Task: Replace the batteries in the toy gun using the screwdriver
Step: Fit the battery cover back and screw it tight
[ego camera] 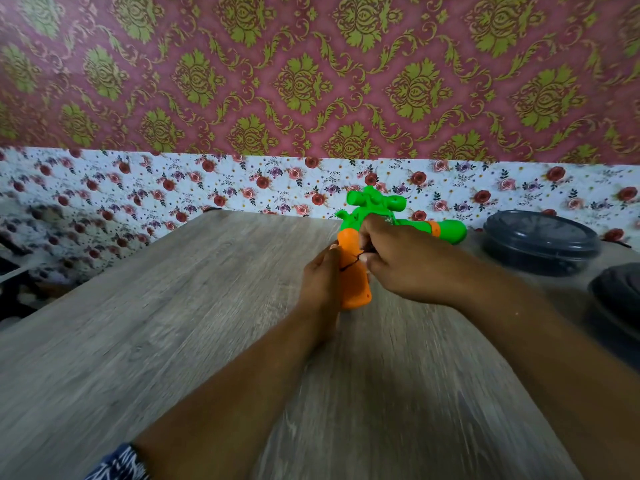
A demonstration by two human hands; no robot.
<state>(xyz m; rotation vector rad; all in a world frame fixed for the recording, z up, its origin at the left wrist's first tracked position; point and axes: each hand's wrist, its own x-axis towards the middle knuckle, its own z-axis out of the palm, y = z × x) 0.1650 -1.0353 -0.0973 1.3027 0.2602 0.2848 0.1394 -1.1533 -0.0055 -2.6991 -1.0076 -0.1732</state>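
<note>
Both hands, left hand (320, 271) and right hand (398, 261), grip the glossy plastic toy gun (353, 271) by its rounded orange handle.

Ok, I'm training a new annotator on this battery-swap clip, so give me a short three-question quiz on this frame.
1. True or false: the toy gun lies untouched on the table.
2. What colour is the grip that the left hand holds?
3. What stands right of the gun? A) dark round container B) red mug C) stack of books

Key:
1. False; both hands are on it, the right hand near the trigger area.
2. Orange.
3. A.
</note>
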